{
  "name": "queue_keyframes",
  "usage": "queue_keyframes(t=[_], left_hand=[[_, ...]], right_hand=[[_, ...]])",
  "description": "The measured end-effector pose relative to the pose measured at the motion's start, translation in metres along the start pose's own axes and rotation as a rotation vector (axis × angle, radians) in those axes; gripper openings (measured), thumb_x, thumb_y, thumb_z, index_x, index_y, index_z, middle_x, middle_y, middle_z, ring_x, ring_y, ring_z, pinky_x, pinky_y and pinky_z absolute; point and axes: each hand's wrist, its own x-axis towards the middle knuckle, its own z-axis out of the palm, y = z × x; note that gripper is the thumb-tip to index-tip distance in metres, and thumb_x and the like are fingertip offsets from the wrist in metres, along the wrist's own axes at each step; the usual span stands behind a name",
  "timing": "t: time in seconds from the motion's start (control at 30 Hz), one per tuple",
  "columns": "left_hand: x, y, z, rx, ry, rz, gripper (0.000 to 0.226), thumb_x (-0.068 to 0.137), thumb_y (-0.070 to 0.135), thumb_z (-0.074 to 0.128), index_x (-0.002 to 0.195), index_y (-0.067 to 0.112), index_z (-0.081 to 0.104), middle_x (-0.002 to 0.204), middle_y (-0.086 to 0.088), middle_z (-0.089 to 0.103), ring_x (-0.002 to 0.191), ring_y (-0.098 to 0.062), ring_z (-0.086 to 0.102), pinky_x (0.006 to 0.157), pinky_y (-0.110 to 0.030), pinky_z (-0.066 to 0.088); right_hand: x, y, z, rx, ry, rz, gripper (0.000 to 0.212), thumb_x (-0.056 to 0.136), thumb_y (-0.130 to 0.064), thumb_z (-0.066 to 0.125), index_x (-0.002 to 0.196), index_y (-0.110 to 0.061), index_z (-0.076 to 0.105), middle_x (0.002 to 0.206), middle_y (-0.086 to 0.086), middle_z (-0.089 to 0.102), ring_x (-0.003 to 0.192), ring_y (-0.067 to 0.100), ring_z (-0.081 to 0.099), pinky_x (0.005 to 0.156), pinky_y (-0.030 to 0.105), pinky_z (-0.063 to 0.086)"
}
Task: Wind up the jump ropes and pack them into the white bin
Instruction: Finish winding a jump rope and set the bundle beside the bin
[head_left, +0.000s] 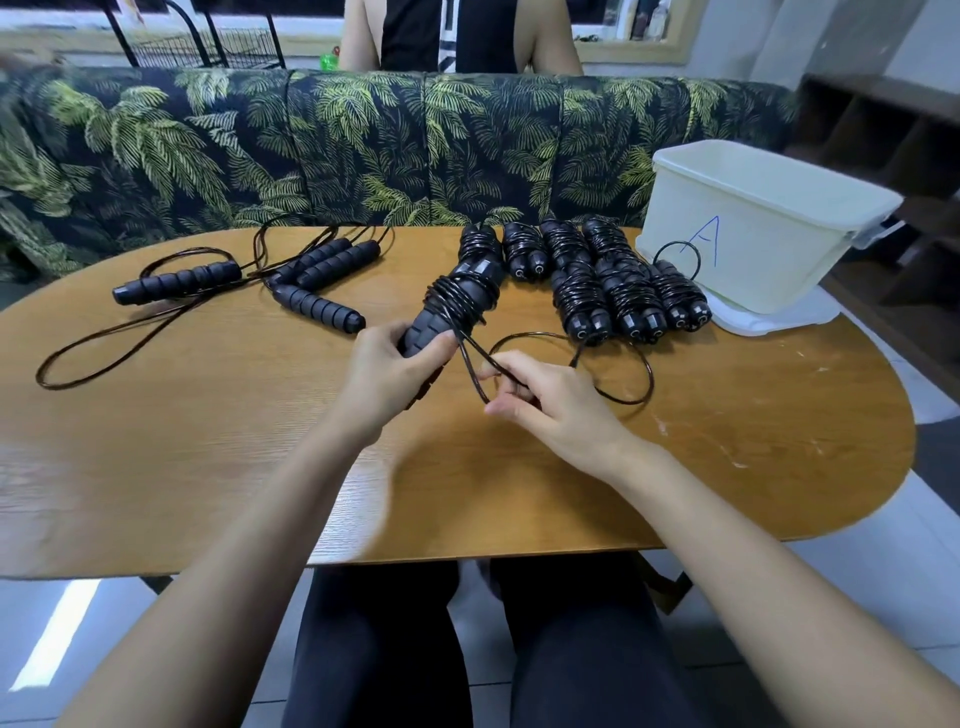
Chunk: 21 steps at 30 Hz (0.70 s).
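Spanning foreground: oval wooden table (727, 467); palm-print sofa (311, 135) behind.

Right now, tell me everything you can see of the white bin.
The white bin is a rectangular, off-white plastic tub with a lipped rim and an open top; what shows of its inside holds nothing. A blue letter A is handwritten on its near wall, and a clear latch juts from its right end. It stands upright on a white lid at the far right of the table. A cord loop from the nearest wound rope rises before it.
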Motion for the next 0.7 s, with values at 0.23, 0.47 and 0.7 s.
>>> queue_keyframes(t=[0.23,0.47,0.7], left_hand=[[0.005,-0.001,-0.009,0.028,0.004,0.017,0.019,0.089,0.022,0.065,0.079,0.007,0.06,0.058,-0.001,0.047,0.044,-0.007,0.04,0.038,-0.018,0.03],[0.01,0.006,-0.022,0.024,0.044,0.055,0.018,0.087,0.019,0.065,0.081,0.003,0.061,0.058,0.0,0.046,0.045,-0.008,0.038,0.041,-0.02,0.028],[-0.015,0.036,-0.013,-0.023,-0.432,0.246,0.027,0.079,0.01,0.073,0.105,0.016,0.065,0.08,0.005,0.067,0.069,-0.003,0.059,0.062,-0.016,0.048]], right_hand=[[-0.008,-0.001,-0.005,0.371,0.027,0.143,0.015,0.087,-0.011,0.068,0.101,-0.018,0.07,0.072,-0.011,0.065,0.062,0.009,0.054,0.062,0.018,0.044],[-0.029,0.018,-0.006,0.424,0.07,0.146,0.014,0.092,-0.01,0.061,0.087,-0.004,0.073,0.063,-0.002,0.058,0.069,0.005,0.057,0.074,0.018,0.045],[-0.011,0.043,-0.019,0.396,-0.125,0.261,0.022,0.096,-0.027,0.056,0.083,-0.025,0.073,0.068,-0.004,0.055,0.063,0.004,0.05,0.062,0.02,0.039]])
